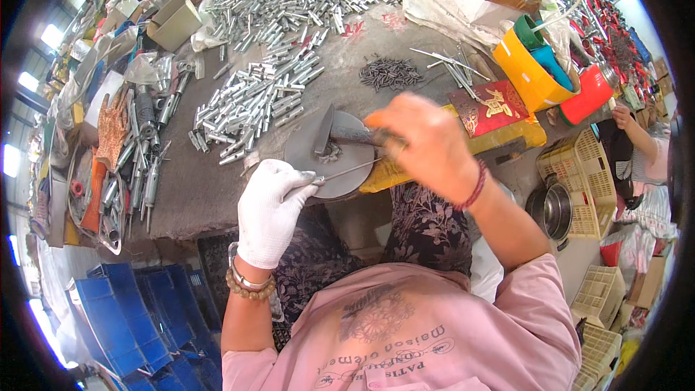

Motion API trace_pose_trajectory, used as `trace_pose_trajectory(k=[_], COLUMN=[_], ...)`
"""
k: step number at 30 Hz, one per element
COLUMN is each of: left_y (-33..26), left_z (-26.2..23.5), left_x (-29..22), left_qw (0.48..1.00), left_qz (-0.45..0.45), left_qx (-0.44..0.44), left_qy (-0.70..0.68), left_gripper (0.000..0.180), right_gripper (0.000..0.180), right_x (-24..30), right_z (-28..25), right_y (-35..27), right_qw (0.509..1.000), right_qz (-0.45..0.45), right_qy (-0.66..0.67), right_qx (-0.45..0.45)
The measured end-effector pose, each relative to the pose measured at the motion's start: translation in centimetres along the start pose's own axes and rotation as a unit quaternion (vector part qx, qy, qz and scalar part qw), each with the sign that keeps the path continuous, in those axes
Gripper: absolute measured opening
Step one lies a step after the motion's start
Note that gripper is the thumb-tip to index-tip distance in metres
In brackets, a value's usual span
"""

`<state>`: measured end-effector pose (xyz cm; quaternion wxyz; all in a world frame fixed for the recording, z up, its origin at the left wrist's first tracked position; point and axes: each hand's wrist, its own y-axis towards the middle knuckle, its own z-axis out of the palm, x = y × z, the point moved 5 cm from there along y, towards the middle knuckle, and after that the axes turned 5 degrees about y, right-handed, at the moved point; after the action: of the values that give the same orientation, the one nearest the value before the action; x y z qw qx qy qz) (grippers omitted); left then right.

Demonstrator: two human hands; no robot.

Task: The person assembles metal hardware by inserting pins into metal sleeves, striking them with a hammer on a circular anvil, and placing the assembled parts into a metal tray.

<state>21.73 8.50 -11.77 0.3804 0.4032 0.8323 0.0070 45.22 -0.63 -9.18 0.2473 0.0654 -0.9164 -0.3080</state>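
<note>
"What's the left hand [271, 206] doing?"
"Gloved, it pinches a rod [347, 171] at mid-frame, over the grey disc [299, 148]."
"And the right hand [428, 141]?"
"Blurred, right of centre, gripping a hammer [350, 134] whose head is above the disc."

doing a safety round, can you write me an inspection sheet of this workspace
surface: dark bench top
job's things: thin metal rod over a round grey plate; hammer
clutter: heaped silver tubes, dark pins, yellow box
hands: gloved left hand pinches the rod; right hand, blurred, grips the hammer
cables: nothing seen
surroundings: yellow crate and another person's hand at right
</note>
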Motion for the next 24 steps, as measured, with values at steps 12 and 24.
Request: trace_pose_trajectory(k=[12, 24], left_y=[-0.1, -0.2], left_z=[-0.2, 0.1], left_x=[-0.4, 0.3], left_qw=[1.0, 1.0], left_qz=[0.01, 0.018], left_qx=[-0.017, -0.024], left_qy=[0.011, 0.001], left_gripper=[0.016, 0.019], right_gripper=[0.017, 0.019], right_x=[-7.3, -3.6], right_z=[0.7, 1.4], right_y=[3.5, 3.8], right_qw=[0.987, 0.996], right_qz=[0.052, 0.022], right_qy=[-0.114, 0.006], right_qx=[0.103, 0.086])
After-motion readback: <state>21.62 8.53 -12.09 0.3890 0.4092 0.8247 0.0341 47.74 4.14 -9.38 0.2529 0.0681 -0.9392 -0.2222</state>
